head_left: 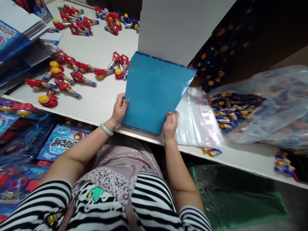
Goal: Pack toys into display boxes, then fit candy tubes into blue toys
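Our left hand [120, 110] and right hand [170, 124] have fingers clamped on blue card [156, 93], between red toys [83, 78] and clear plastic bags [192, 118].

The blue card [155, 93] is a glossy, four-sided sheet, plain across its upward face, with a darker blue strip along its far edge and a bright sheen by its right side. It is held slightly bent over the front edge of the white table [96, 96], its far edge looking wider than the near one.
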The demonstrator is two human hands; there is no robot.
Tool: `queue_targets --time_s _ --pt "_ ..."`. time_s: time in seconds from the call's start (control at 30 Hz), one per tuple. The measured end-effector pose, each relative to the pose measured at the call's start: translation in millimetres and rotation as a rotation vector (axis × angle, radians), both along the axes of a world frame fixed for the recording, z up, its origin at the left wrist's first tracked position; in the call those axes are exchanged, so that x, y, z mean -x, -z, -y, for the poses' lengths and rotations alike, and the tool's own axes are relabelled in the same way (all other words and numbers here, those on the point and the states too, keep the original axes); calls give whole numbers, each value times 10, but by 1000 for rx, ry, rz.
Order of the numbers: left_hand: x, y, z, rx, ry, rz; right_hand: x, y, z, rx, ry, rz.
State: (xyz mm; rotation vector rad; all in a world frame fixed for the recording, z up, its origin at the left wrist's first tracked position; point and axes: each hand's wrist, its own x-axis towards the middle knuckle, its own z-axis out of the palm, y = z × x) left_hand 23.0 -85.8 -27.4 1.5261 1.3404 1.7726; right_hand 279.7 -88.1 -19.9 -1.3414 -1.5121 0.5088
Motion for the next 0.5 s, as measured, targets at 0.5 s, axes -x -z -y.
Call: queue_targets --time_s 0.5 --pt "-61 55 -4 19 -180 -525 -288 -1256 -1218 430 -543 740"
